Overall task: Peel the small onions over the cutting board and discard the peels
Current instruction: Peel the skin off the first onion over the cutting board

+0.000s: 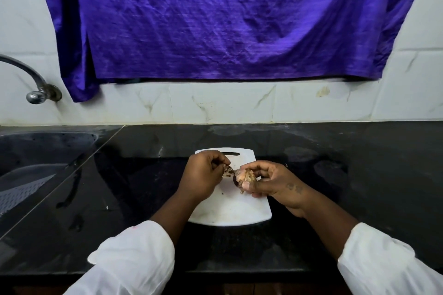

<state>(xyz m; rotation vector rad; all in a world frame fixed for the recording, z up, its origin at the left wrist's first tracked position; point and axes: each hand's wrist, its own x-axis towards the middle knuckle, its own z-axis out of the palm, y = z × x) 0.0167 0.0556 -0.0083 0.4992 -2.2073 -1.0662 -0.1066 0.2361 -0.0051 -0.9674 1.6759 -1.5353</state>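
A white cutting board point(230, 211) with a handle slot lies on the black counter. Above it, my right hand point(266, 181) grips a small onion point(244, 176) with dry brown skin between thumb and fingers. My left hand point(203, 175) pinches a strip of peel point(229, 170) that still hangs from the onion's left side. A few peel crumbs point(226, 176) lie on the board under my left fingers. Both hands hover over the upper half of the board.
A dark sink point(36, 155) is set in the counter at the left, with a metal tap point(31, 79) on the tiled wall above it. A purple cloth point(227, 19) hangs over the wall behind. The black counter point(347, 163) stretches to the right.
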